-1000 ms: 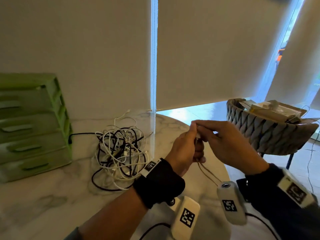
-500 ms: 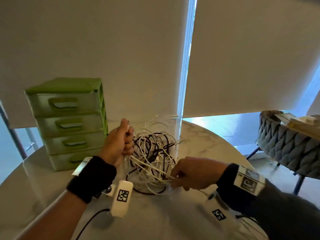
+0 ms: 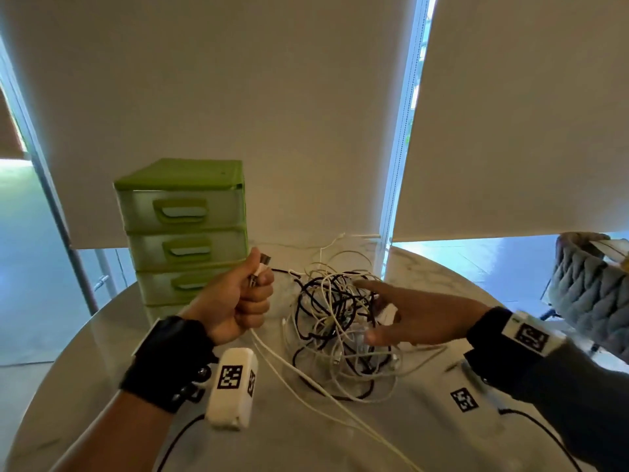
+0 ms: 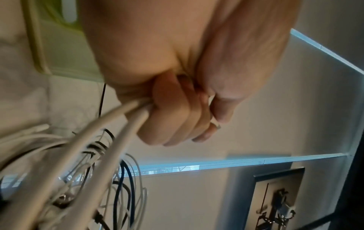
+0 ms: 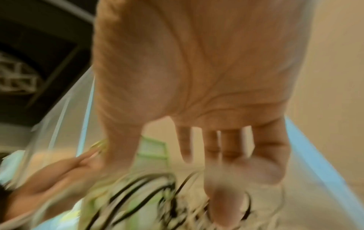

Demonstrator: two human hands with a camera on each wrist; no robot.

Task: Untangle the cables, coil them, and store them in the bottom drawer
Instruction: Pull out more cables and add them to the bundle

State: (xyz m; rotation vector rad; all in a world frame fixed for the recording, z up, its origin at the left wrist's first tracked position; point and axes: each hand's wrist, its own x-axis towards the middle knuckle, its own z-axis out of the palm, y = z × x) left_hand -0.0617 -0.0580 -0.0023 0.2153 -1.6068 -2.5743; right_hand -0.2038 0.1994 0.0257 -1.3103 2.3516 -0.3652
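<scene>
The cables (image 3: pixel 335 321) are a mix of white and black strands. The drawers (image 3: pixel 183 233) are light green with darker green handles. The desk (image 3: pixel 306 434) is pale marble with faint grey veins. Both wrist bands (image 3: pixel 166 362) are black, carrying white boxes (image 3: pixel 233 386) with black-and-white square codes.

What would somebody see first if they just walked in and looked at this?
First the cable pile, a knot of black and white cords in the middle of the round table. Next the left hand, fisted round white cable ends beside the pile, and the right hand, open and reaching over it. Behind stands a green drawer unit with its drawers shut.
</scene>
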